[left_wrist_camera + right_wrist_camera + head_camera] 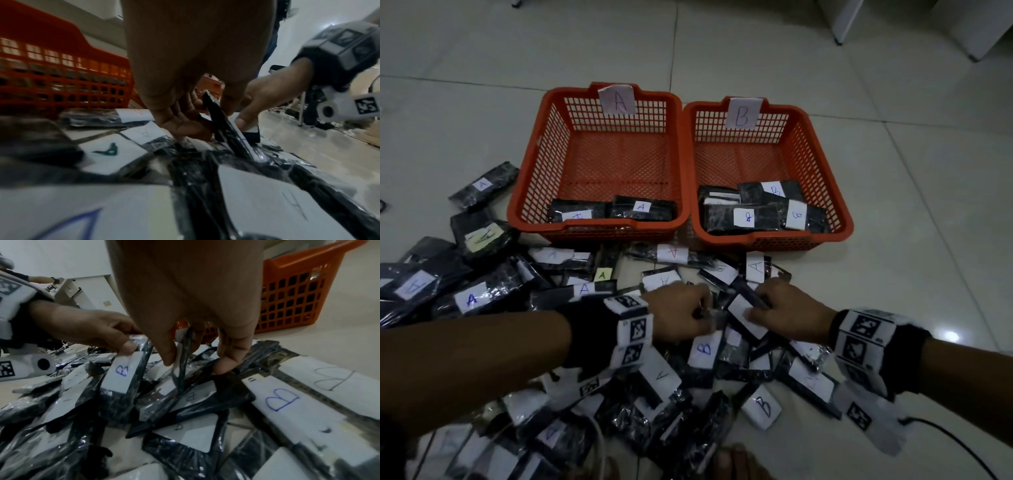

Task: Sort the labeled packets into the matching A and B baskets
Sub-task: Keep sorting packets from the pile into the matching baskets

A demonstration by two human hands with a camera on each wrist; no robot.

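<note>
**Q:** What do the packets look like?

**A:** Flat black things sealed in shiny clear plastic, each with a white paper label bearing a handwritten A or B; a few labels are pale yellow. Most lie in a loose overlapping pile (619,342) on the tiled floor (893,171), just in front of basket A (599,236).

**Q:** And the baskets?

**A:** Two orange mesh baskets side by side, touching. Basket A has an "A" card on its far rim and holds two packets (613,210) against its near wall. Basket B (839,212), just to the right of A, has a "B" card and holds several B packets (763,212) heaped at its near end.

**Q:** What are the hands doing?

**A:** Both are down in the pile, in front of the gap between basket A and its neighbour. The left hand (681,311) has its thumb and fingers curled around the end of a B packet (123,371), lifted at a tilt. The right hand (787,308) pinches another packet (228,128) by its upper end, stood on edge; its label faces away, so its letter cannot be read. The two hands are near each other, almost touching.

**Q:** Anything else near basket A?

**A:** More A packets (482,186) spread on the floor to its left.
</note>
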